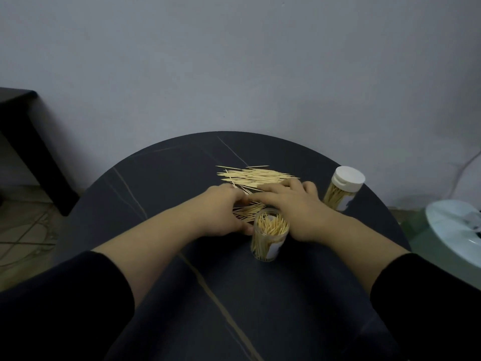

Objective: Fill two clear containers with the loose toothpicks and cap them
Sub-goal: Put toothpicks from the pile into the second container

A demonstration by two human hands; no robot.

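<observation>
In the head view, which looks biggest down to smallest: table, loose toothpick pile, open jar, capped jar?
1. table
2. loose toothpick pile
3. open jar and capped jar, alike; nearness leaves that unsure.

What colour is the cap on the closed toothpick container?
White. The cap shows best in the head view.

Left hand [221, 212] curled, right hand [292, 207] flat, fingers nearly meeting.

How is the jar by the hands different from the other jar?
The near jar is open, toothpicks showing at its mouth; the far jar wears a white cap. The near jar stands between the left hand and right hand; the far jar stands farther right. Both are clear and hold toothpicks.
</observation>
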